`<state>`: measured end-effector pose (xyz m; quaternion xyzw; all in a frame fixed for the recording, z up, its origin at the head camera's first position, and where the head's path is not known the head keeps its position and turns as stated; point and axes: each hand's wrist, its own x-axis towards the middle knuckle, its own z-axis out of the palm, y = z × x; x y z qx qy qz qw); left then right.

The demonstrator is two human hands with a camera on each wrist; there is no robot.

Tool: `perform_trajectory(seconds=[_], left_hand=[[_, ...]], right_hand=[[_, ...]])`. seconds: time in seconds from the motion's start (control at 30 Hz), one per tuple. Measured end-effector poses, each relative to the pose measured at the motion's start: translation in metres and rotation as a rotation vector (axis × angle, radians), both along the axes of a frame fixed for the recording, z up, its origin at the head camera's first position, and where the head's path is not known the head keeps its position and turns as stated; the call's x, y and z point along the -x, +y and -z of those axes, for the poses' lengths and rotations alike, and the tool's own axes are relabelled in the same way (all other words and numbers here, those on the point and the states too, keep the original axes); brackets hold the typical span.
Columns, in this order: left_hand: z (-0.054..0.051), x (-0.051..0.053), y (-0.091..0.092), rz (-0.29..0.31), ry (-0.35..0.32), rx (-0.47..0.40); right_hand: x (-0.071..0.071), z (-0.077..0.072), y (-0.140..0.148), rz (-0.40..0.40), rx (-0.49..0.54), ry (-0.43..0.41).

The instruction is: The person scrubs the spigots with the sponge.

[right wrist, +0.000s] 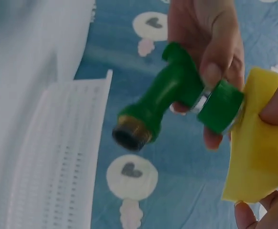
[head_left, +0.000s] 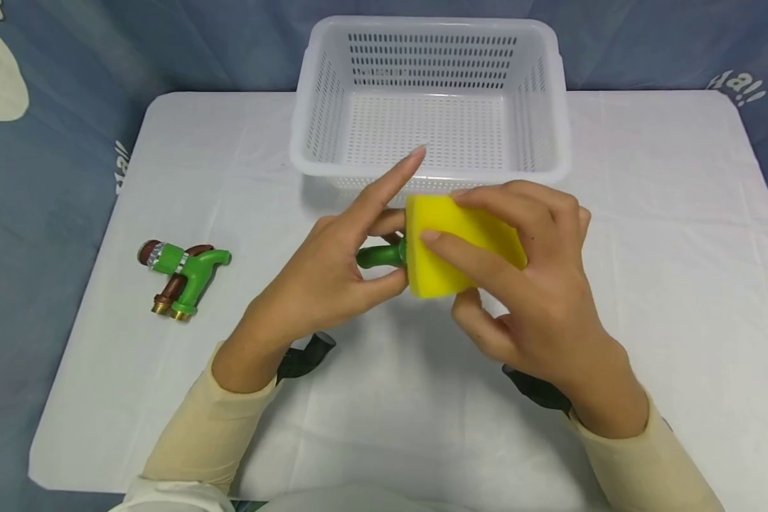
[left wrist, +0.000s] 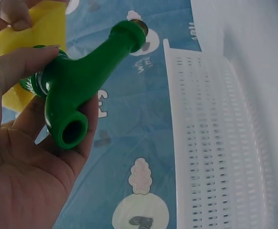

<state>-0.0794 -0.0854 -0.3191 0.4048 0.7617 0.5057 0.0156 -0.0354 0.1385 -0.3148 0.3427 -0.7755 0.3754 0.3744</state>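
My left hand [head_left: 313, 281] grips a green faucet [left wrist: 77, 78] with a brass threaded end, its thumb and fingers around the valve part. In the head view most of that faucet hides behind the left hand and a yellow sponge [head_left: 438, 245]. My right hand [head_left: 547, 299] pinches the sponge between thumb and fingers. One flat side of the sponge [right wrist: 261, 138] meets the handle end of the faucet [right wrist: 175, 88] in the right wrist view. Both hands are held above the table, just in front of a white basket [head_left: 518, 175].
On the left of the white-covered table [head_left: 89, 398] lie a second green faucet [head_left: 196, 279] and a brown one [head_left: 174, 288], touching each other. The perforated basket stands at the back middle. A blue printed cloth [head_left: 217, 43] hangs behind the table.
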Motion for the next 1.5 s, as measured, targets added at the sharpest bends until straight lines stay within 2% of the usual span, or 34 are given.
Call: perform_trajectory(seconds=[0.1, 0.23, 0.33, 0.43, 0.6, 0.87, 1.03, 1.2, 1.33, 1.5], left_hand=[[0.000, 0.001, 0.001, 0.006, 0.014, -0.001], [0.000, 0.001, 0.001, 0.005, -0.002, 0.021], [-0.001, 0.000, 0.002, 0.003, -0.010, 0.036], [-0.001, 0.000, 0.003, 0.011, -0.009, 0.042], [0.000, -0.001, 0.002, 0.017, -0.006, 0.065], [-0.001, -0.001, 0.001, 0.004, 0.004, 0.066], [-0.005, -0.002, -0.001, -0.017, -0.003, 0.022], [-0.004, -0.001, -0.001, -0.013, 0.022, 0.021], [-0.003, -0.001, -0.002, -0.042, 0.036, 0.036], [-0.004, -0.002, -0.003, -0.053, 0.030, 0.031]], right_hand=[[0.003, 0.000, 0.003, 0.046, -0.016, -0.012], [0.006, 0.000, 0.011, 0.128, -0.022, -0.040], [0.006, -0.001, 0.014, 0.161, -0.012, -0.054], [0.004, -0.001, 0.012, 0.125, 0.019, -0.056], [-0.001, -0.003, 0.002, 0.055, 0.000, -0.049], [0.005, -0.003, 0.008, 0.150, -0.004, -0.069], [0.007, -0.005, 0.016, 0.179, 0.005, -0.105], [0.005, -0.005, 0.014, 0.104, 0.051, -0.110], [0.004, -0.005, 0.010, 0.018, 0.064, -0.129], [0.002, -0.006, 0.011, -0.021, 0.083, -0.170]])
